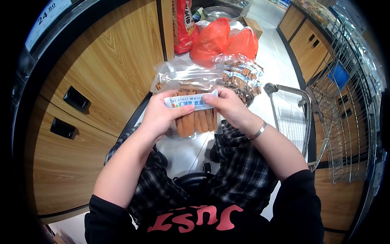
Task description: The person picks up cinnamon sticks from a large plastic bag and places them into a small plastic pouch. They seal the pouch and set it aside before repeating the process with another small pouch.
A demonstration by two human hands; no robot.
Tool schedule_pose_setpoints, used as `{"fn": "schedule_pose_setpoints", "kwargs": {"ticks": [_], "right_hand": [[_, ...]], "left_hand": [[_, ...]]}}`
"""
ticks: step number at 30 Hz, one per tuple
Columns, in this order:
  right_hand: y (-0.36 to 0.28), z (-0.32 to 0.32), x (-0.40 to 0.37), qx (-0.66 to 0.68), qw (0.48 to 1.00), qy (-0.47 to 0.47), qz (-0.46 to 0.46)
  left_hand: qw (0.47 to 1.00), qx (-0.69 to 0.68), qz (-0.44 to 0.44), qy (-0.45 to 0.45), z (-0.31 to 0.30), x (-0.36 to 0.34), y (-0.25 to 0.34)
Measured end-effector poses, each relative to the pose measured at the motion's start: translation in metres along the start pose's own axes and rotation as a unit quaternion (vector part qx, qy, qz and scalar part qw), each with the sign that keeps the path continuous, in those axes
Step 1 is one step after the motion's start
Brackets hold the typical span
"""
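A clear plastic bag of brown cinnamon sticks (195, 123) is held up in front of my knees, its see-through top end pointing away from me. Across its middle runs a white paper label (180, 103) with blue lettering. My left hand (157, 114) grips the bag's left side, its thumb pressed on the label. On the other side, my right hand (232, 106) is closed on the bag, thumb over the label's right end. The fingers under the bag are mostly hidden. Just beyond my right hand lie several labelled bags of cinnamon sticks (245, 75).
Wooden cabinets (109, 53) with black handles line my left. Red plastic bags (211, 38), a red printed sack (183, 28) and a metal basin (221, 14) stand ahead. A wire shopping cart (339, 122) is at my right. A black seat (193, 179) shows between my legs.
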State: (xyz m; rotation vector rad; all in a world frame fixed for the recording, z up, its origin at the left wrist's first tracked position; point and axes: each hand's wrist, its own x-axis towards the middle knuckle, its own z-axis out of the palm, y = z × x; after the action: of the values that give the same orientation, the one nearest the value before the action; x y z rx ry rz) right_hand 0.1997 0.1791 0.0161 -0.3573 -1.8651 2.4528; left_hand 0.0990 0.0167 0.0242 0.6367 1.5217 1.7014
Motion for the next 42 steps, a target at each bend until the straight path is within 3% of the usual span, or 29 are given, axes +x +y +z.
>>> {"fn": "schedule_pose_setpoints", "kwargs": {"ticks": [1, 4, 8, 11, 13, 16, 18, 19, 20, 23, 24, 27, 30, 32, 34, 35, 36, 38, 40, 42], "right_hand": [[-0.004, 0.004, -0.001, 0.041, 0.997, 0.012, -0.067], [-0.005, -0.012, -0.001, 0.073, 0.989, 0.027, -0.124], [-0.003, -0.014, -0.005, -0.012, 0.99, 0.082, -0.112], [-0.002, -0.005, -0.005, -0.045, 0.983, 0.125, -0.13], [-0.002, -0.002, -0.007, -0.072, 0.981, 0.117, -0.14], [-0.002, 0.002, -0.009, -0.106, 0.979, 0.097, -0.146], [-0.005, 0.003, -0.012, -0.163, 0.985, 0.029, -0.051], [-0.005, 0.005, -0.013, -0.278, 0.958, 0.035, -0.066], [-0.006, 0.008, -0.014, -0.278, 0.958, 0.035, -0.065], [0.002, 0.02, -0.014, -0.419, 0.88, -0.049, -0.22], [0.0, 0.026, -0.015, -0.476, 0.855, -0.057, -0.2], [0.007, 0.026, -0.018, -0.464, 0.861, -0.037, -0.204], [0.005, 0.027, -0.02, -0.509, 0.823, -0.012, -0.253], [-0.006, 0.03, -0.021, -0.475, 0.863, -0.038, -0.169], [-0.009, 0.018, -0.019, -0.464, 0.874, -0.05, -0.135], [-0.01, 0.013, -0.019, -0.451, 0.885, -0.062, -0.101], [-0.012, 0.011, -0.02, -0.45, 0.885, -0.06, -0.101], [-0.018, 0.009, -0.025, -0.491, 0.86, -0.043, -0.132], [-0.016, 0.008, -0.026, -0.475, 0.87, -0.028, -0.13], [-0.014, 0.003, -0.024, -0.334, 0.94, -0.019, -0.062]], "left_hand": [[1.0, 0.001, 0.0, -0.001, 0.001, -0.002, -0.001], [0.998, 0.054, 0.004, -0.014, 0.003, -0.008, -0.005], [0.997, 0.053, -0.035, -0.043, 0.005, -0.01, -0.009], [0.998, -0.01, -0.066, -0.007, 0.007, -0.011, -0.006], [0.993, -0.096, 0.061, 0.01, 0.001, -0.006, -0.007], [0.995, 0.022, 0.087, 0.036, -0.01, -0.008, -0.007], [0.992, 0.051, 0.106, 0.041, -0.01, -0.011, -0.009], [0.988, 0.081, 0.125, 0.044, -0.01, -0.013, -0.01], [0.988, 0.082, 0.124, 0.044, -0.009, -0.015, -0.008], [0.953, 0.272, 0.137, 0.0, 0.003, -0.022, -0.008], [0.944, 0.301, 0.136, -0.008, 0.01, -0.027, -0.008], [0.934, 0.317, 0.163, -0.025, 0.012, -0.029, -0.01], [0.91, 0.376, 0.176, -0.006, 0.013, -0.031, -0.007], [0.895, 0.39, 0.215, 0.021, 0.014, -0.034, -0.005], [0.91, 0.343, 0.219, 0.078, 0.004, -0.03, -0.011], [0.941, 0.255, 0.201, 0.1, -0.002, -0.028, -0.015], [0.969, 0.163, 0.159, 0.096, -0.002, -0.029, -0.012], [0.973, 0.138, 0.161, 0.088, -0.001, -0.029, -0.015], [0.983, 0.085, 0.143, 0.082, -0.005, -0.03, -0.015], [0.989, 0.033, 0.124, 0.076, -0.006, -0.029, -0.014]]}}
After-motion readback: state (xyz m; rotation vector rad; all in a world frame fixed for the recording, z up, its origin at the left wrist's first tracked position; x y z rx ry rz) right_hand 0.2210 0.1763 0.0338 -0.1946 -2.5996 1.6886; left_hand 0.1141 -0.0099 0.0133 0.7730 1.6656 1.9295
